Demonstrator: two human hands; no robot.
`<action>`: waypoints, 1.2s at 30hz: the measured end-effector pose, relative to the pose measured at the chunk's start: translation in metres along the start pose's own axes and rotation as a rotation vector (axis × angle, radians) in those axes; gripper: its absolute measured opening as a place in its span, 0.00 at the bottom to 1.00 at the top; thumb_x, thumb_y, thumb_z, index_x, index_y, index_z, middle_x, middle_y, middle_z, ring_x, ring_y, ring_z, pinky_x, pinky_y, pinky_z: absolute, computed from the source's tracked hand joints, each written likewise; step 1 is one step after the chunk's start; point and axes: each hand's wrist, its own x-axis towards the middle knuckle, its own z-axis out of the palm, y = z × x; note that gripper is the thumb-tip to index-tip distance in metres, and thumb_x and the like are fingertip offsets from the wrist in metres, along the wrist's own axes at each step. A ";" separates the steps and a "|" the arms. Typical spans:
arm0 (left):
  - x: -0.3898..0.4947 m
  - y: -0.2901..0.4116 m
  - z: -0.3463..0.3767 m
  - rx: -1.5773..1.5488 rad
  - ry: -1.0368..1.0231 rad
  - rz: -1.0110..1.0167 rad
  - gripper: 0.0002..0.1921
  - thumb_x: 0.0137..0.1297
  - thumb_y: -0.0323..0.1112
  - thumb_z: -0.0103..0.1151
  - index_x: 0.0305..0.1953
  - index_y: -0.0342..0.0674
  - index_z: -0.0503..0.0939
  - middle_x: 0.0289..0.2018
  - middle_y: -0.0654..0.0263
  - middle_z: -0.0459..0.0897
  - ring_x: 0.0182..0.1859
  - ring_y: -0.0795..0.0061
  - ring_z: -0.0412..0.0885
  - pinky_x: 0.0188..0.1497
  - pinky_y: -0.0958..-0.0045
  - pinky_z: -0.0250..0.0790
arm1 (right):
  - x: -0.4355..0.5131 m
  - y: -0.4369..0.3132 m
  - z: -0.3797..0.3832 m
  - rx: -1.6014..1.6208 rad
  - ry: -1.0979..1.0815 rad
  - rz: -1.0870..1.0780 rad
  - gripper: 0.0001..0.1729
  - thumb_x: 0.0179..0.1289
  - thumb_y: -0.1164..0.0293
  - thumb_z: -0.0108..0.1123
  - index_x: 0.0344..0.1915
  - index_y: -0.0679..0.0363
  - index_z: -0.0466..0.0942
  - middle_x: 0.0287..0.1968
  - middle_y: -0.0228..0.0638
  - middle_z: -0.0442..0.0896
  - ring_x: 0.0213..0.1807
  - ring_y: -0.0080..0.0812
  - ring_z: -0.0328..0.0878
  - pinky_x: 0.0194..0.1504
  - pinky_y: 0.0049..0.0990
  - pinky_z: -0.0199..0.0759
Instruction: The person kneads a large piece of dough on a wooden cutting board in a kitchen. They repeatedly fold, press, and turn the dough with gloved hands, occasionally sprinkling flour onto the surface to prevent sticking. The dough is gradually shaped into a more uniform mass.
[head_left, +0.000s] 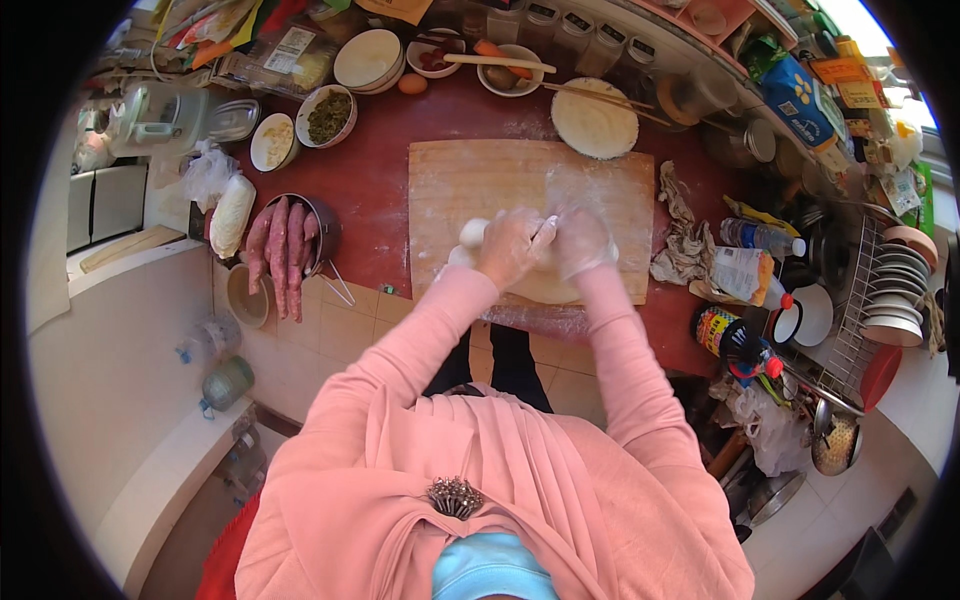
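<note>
My left hand (517, 244), dusted with flour, bends its fingers over white dough on a wooden board (450, 172). Right beside it is my right hand (583, 236), blurred by motion. Pale dough (551, 286) shows below and between the hands; how the fingers meet it is hidden. A small round dough piece (472, 232) sits just left of my left hand, and another dough piece (460, 256) lies by that wrist. Beyond my right hand, a whitish, see-through blur covers part of the board.
A white floury disc (595, 118) touches the board's far edge. Behind are a bowl with a carrot (493, 51), a wooden stick (499, 63), chopsticks (600, 100) and an egg (412, 83). Left are chopped greens (327, 117) and sweet potatoes (279, 244); right, a crumpled cloth (682, 232) and bottles (761, 238).
</note>
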 end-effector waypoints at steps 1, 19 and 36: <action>-0.008 0.009 0.004 -0.032 -0.015 -0.081 0.13 0.71 0.43 0.48 0.41 0.42 0.79 0.44 0.58 0.81 0.50 0.55 0.75 0.54 0.53 0.60 | -0.023 -0.010 0.007 -0.085 0.048 -0.073 0.14 0.64 0.60 0.56 0.42 0.55 0.82 0.36 0.43 0.85 0.48 0.46 0.82 0.49 0.47 0.72; 0.078 -0.038 0.061 0.348 0.196 0.095 0.14 0.68 0.46 0.49 0.44 0.45 0.80 0.47 0.65 0.81 0.55 0.65 0.73 0.56 0.53 0.59 | 0.034 0.014 0.043 -0.241 0.062 0.216 0.15 0.60 0.56 0.58 0.42 0.51 0.80 0.43 0.35 0.83 0.47 0.41 0.77 0.45 0.43 0.69; 0.055 -0.087 -0.013 0.346 -0.002 0.162 0.26 0.68 0.45 0.57 0.65 0.46 0.70 0.62 0.49 0.71 0.63 0.47 0.70 0.65 0.53 0.64 | -0.013 0.103 0.085 -0.293 0.497 0.135 0.19 0.67 0.69 0.55 0.56 0.64 0.75 0.47 0.50 0.82 0.50 0.53 0.77 0.54 0.47 0.70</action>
